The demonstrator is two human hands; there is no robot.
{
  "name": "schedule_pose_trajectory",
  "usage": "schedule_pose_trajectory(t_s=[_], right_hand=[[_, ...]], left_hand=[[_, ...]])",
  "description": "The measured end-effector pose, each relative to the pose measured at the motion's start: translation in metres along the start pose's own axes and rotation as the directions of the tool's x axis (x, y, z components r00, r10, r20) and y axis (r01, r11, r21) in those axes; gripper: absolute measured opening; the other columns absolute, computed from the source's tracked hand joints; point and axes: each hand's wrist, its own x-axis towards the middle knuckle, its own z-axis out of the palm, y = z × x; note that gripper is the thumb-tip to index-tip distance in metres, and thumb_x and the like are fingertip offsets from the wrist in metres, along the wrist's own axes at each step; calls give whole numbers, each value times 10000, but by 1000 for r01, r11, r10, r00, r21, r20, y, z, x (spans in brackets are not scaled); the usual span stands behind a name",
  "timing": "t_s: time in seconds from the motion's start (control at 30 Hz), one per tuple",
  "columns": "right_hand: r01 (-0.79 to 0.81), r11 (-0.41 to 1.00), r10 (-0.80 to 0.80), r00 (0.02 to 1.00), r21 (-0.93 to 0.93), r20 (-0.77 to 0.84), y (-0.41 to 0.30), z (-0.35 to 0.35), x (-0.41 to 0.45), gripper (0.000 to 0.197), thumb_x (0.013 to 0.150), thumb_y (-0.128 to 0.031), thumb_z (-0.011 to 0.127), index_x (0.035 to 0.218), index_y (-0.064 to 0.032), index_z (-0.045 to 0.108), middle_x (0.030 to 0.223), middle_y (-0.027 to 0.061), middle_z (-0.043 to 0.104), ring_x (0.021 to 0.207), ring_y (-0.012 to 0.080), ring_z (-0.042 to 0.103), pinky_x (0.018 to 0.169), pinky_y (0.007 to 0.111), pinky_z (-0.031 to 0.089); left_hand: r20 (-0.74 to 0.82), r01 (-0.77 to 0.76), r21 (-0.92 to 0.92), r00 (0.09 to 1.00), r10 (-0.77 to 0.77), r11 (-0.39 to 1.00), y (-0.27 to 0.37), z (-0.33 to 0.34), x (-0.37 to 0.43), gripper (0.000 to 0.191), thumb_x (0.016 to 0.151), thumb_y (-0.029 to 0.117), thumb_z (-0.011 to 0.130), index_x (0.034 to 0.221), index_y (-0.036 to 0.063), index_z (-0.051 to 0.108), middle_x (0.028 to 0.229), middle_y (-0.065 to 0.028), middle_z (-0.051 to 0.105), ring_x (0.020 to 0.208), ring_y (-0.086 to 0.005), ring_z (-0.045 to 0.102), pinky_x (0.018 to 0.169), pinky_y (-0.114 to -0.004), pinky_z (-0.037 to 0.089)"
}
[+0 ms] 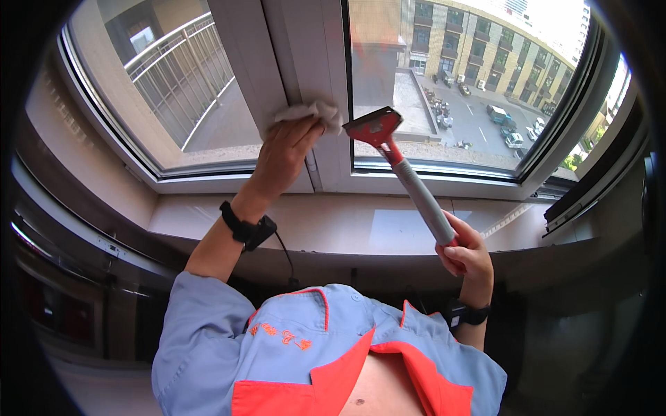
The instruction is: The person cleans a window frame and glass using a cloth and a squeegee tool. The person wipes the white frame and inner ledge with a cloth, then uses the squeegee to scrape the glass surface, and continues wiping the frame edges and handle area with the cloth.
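My left hand (283,153) presses a crumpled whitish cloth (307,115) against the window frame (325,67), on the upright part between two panes. Part of the cloth is blurred. On the right, my right hand (465,249) grips the lower end of a long-handled scraper (424,200) with a grey grip and a red head. The scraper's head points up and to the left, its wide edge close beside the cloth and in front of the right pane's lower left corner. Whether its blade touches the frame, I cannot tell.
Below the frame runs a pale, glossy window sill (333,223). A metal railing (200,67) shows through the left pane, and a street with parked vehicles through the right one. Dark glossy surfaces lie under the sill. A black cable (285,252) hangs by my left wrist.
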Motion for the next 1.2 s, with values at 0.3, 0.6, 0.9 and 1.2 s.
schedule_pose_trajectory(t_s=[0.3, 0.6, 0.9, 1.2], right_hand=[[-46, 993, 45, 999, 105, 5, 36, 10, 19, 647, 841, -112, 606, 1421, 8, 345, 705, 88, 539, 382, 53, 400, 326, 177, 296], [-43, 959, 43, 999, 280, 9, 71, 23, 39, 610, 880, -156, 553, 1431, -44, 315, 702, 130, 514, 350, 80, 367, 304, 185, 304], [30, 954, -17, 999, 300, -46, 93, 42, 39, 642, 862, -131, 575, 1449, -84, 321, 707, 131, 531, 374, 90, 404, 323, 193, 334], [-13, 914, 50, 995, 405, -82, 136, 63, 45, 564, 890, -200, 568, 1402, -90, 357, 741, 113, 538, 408, 118, 443, 360, 218, 373]], left_hand=[[-23, 424, -382, 884, -467, 821, 33, 5, -74, 309, 827, -51, 581, 1129, 11, 611, 1169, -122, 606, 1091, -315, 557, 914, -393, 439], [68, 427, -487, 888, -454, 762, 51, 15, -92, 325, 814, -50, 596, 1134, 6, 608, 1168, -127, 609, 1064, -323, 576, 919, -401, 443], [-57, 271, -423, 945, -323, 865, 59, 2, -40, 483, 808, -56, 594, 1273, 55, 530, 1317, -146, 520, 1104, -318, 570, 871, -398, 490], [-43, 100, -384, 991, -126, 918, 67, 38, -7, 715, 742, -107, 594, 1395, 141, 441, 1481, -148, 336, 908, -296, 644, 774, -369, 542]])
